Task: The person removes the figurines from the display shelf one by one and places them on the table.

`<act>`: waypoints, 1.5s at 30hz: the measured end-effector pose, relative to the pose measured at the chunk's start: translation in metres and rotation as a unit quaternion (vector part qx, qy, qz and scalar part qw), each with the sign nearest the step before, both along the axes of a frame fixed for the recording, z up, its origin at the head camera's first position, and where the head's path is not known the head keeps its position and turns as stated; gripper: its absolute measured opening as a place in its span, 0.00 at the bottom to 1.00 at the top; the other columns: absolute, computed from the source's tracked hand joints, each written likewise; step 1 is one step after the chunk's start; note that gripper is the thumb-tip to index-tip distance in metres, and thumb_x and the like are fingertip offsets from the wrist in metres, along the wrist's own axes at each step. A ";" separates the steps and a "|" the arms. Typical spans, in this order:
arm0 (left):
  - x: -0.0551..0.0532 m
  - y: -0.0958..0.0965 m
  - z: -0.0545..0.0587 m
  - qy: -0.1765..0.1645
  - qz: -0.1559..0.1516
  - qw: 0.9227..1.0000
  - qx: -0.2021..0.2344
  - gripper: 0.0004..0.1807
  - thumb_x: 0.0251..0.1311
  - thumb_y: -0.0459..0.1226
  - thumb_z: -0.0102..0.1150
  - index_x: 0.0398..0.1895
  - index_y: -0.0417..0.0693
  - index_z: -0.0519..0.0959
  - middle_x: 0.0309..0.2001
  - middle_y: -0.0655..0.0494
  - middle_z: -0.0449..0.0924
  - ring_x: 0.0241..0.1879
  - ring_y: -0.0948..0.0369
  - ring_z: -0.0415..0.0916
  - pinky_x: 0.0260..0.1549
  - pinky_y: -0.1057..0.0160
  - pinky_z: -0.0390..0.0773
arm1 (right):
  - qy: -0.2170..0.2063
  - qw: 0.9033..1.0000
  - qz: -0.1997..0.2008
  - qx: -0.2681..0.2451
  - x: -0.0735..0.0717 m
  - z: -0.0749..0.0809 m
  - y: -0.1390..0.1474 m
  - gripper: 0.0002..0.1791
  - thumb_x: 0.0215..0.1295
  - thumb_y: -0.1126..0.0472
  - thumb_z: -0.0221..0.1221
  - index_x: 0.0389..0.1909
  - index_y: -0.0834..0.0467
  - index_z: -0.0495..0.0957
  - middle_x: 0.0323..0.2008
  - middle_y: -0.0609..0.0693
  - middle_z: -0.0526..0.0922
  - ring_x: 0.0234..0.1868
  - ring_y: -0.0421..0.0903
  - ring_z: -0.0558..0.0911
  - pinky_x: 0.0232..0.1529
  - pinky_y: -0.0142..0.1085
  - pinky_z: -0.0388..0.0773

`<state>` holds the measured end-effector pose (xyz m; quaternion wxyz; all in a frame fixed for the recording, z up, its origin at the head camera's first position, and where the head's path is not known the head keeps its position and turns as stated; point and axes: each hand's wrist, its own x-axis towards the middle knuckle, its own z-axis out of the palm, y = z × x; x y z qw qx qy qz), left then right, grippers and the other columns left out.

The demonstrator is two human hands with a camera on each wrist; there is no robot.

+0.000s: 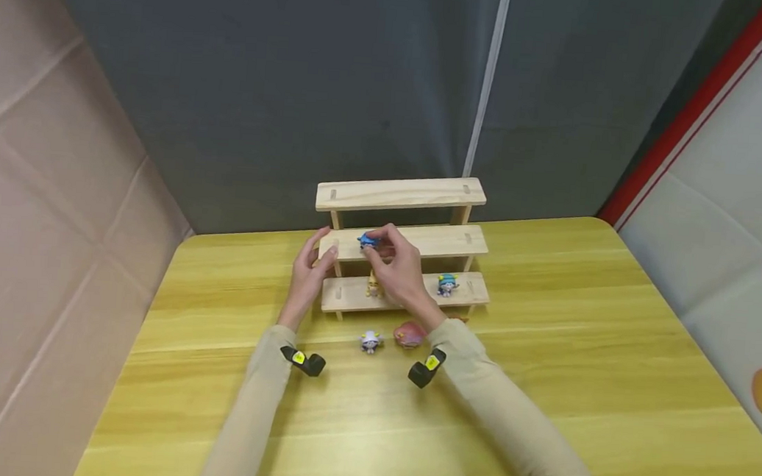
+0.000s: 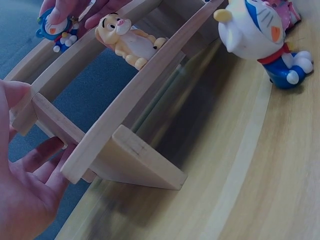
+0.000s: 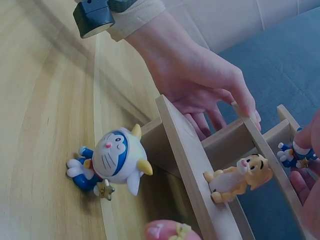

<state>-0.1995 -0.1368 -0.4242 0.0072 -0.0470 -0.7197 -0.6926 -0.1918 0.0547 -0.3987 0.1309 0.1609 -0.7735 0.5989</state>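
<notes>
The right hand pinches the blue figurine between thumb and fingers at the left part of the middle shelf; whether its base touches the wood, I cannot tell. The left hand holds the left end of the wooden stand, thumb on the middle shelf's end and fingers by the side board below.

The blue figurine looks light, stiff and smooth, probably hard plastic, so it could slip or tip; its rounded head seems the best place for a pinch, leaving the base free. The stand looks rigid but light enough to shift if knocked.

On the bottom shelf, the yellow figurine sits towards the left end, the turquoise-hatted figurine near the right. In front, on the worktop, are the white-hooded figurine and the pink figurine, near the right wrist.

The stand is close to the worktop's far edge, before a grey curtain; wider room lies towards the near and right edges.
</notes>
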 end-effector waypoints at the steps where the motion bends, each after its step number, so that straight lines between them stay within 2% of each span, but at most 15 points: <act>1: 0.000 0.000 -0.001 0.001 -0.001 1.000 0.003 0.30 0.74 0.38 0.55 0.77 0.47 0.63 0.59 0.35 0.76 0.55 0.42 0.75 0.54 0.47 0.83 | 0.001 1.000 0.000 0.001 0.000 0.000 0.000 0.11 0.67 0.69 0.63 0.49 0.65 0.78 0.49 0.61 0.86 0.45 0.57 0.87 0.50 0.46 0.86; 4: 0.000 -0.002 -0.002 0.004 -0.002 1.000 0.006 0.30 0.74 0.38 0.54 0.77 0.46 0.63 0.61 0.34 0.74 0.56 0.38 0.73 0.56 0.44 0.82 | 0.002 1.000 0.002 0.003 0.001 -0.001 0.001 0.11 0.67 0.70 0.63 0.48 0.65 0.78 0.49 0.60 0.86 0.45 0.57 0.87 0.51 0.46 0.86; 6: 0.000 -0.002 -0.003 0.005 -0.001 1.000 0.004 0.30 0.74 0.38 0.54 0.77 0.46 0.63 0.62 0.33 0.74 0.54 0.42 0.75 0.55 0.46 0.82 | 0.003 1.000 0.001 0.009 0.003 -0.001 0.001 0.10 0.66 0.70 0.64 0.47 0.63 0.78 0.49 0.58 0.86 0.45 0.55 0.87 0.50 0.44 0.86; 10: 0.001 -0.003 -0.003 0.005 0.005 1.000 -0.002 0.30 0.75 0.38 0.54 0.77 0.45 0.63 0.61 0.34 0.75 0.52 0.46 0.76 0.49 0.57 0.85 | 0.015 1.000 0.003 0.018 0.004 -0.006 0.000 0.09 0.67 0.69 0.64 0.46 0.62 0.78 0.49 0.56 0.86 0.47 0.51 0.86 0.51 0.41 0.85; 16: 0.001 -0.004 -0.003 0.003 0.005 1.000 -0.001 0.30 0.75 0.38 0.53 0.77 0.45 0.62 0.60 0.33 0.76 0.55 0.43 0.75 0.56 0.43 0.81 | 0.003 1.000 0.019 0.010 0.012 -0.005 0.002 0.08 0.67 0.69 0.64 0.45 0.62 0.78 0.50 0.56 0.85 0.47 0.52 0.85 0.52 0.45 0.85; 20: 0.002 -0.003 -0.003 0.004 0.006 1.000 -0.004 0.30 0.75 0.39 0.53 0.77 0.46 0.62 0.61 0.31 0.75 0.55 0.43 0.75 0.58 0.41 0.79 | -0.006 1.000 0.026 0.001 0.016 -0.005 0.005 0.08 0.67 0.69 0.64 0.45 0.62 0.79 0.50 0.57 0.85 0.44 0.54 0.86 0.50 0.47 0.86; 25: 0.002 -0.003 -0.003 0.002 0.009 1.000 -0.009 0.30 0.75 0.39 0.54 0.77 0.47 0.62 0.61 0.33 0.75 0.53 0.48 0.76 0.55 0.48 0.82 | -0.003 1.000 0.023 0.003 0.020 -0.009 0.010 0.08 0.67 0.67 0.65 0.45 0.62 0.80 0.49 0.58 0.86 0.44 0.54 0.86 0.50 0.45 0.86; 30: -0.009 -0.005 -0.018 0.000 0.009 1.000 -0.008 0.30 0.75 0.40 0.54 0.78 0.52 0.63 0.63 0.37 0.74 0.51 0.56 0.76 0.49 0.63 0.84 | 0.000 1.000 0.026 0.011 0.025 -0.010 0.013 0.09 0.66 0.67 0.65 0.45 0.61 0.79 0.49 0.56 0.86 0.46 0.51 0.86 0.53 0.44 0.84; 32: -0.013 -0.006 -0.025 0.001 0.011 1.000 -0.004 0.29 0.75 0.41 0.54 0.77 0.56 0.63 0.63 0.39 0.74 0.51 0.57 0.76 0.46 0.66 0.83 | 0.003 0.999 0.030 0.018 0.027 -0.011 0.015 0.09 0.67 0.67 0.65 0.46 0.61 0.79 0.48 0.55 0.86 0.47 0.50 0.85 0.54 0.44 0.84; 35: -0.015 -0.005 -0.028 0.003 0.011 1.000 0.001 0.29 0.75 0.43 0.55 0.77 0.58 0.64 0.62 0.40 0.75 0.52 0.56 0.76 0.45 0.69 0.82 | 0.016 0.999 0.034 0.024 0.031 -0.011 0.017 0.09 0.67 0.67 0.65 0.46 0.61 0.79 0.47 0.55 0.85 0.48 0.50 0.85 0.57 0.44 0.82; 39: -0.015 -0.003 -0.028 0.000 0.012 1.000 0.004 0.29 0.74 0.45 0.55 0.76 0.61 0.65 0.60 0.40 0.76 0.53 0.55 0.76 0.47 0.65 0.84 | 0.028 0.999 0.037 0.022 0.036 -0.011 0.018 0.09 0.67 0.67 0.65 0.46 0.61 0.79 0.47 0.55 0.86 0.50 0.51 0.84 0.58 0.42 0.82; 45: -0.016 -0.004 -0.028 -0.008 0.010 1.000 0.011 0.29 0.75 0.42 0.54 0.77 0.60 0.63 0.58 0.41 0.75 0.53 0.55 0.75 0.60 0.43 0.79 | 0.020 0.999 0.046 0.009 0.047 -0.011 0.019 0.07 0.67 0.66 0.65 0.44 0.61 0.80 0.48 0.55 0.86 0.51 0.51 0.84 0.58 0.45 0.82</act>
